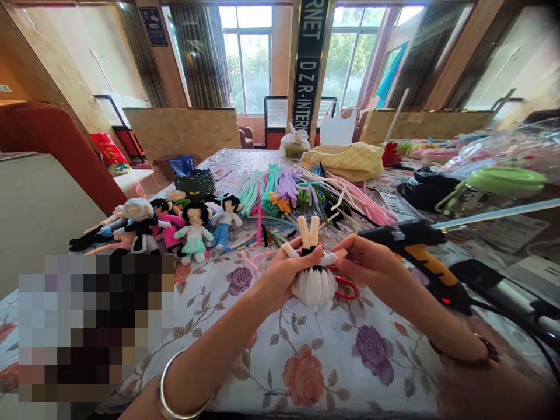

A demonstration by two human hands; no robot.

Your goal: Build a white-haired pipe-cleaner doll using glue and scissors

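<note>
Left hand (283, 272) and right hand (368, 260) hold 1 doll (314, 281) near 1 glue gun (431, 263).

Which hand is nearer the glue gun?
Right: the right hand is just left of the glue gun; the left hand is farther left, gripping the white-haired doll.

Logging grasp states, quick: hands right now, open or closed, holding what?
Left hand: closed, holding the doll around its body.
Right hand: closed, pinching the doll's arm.
</note>
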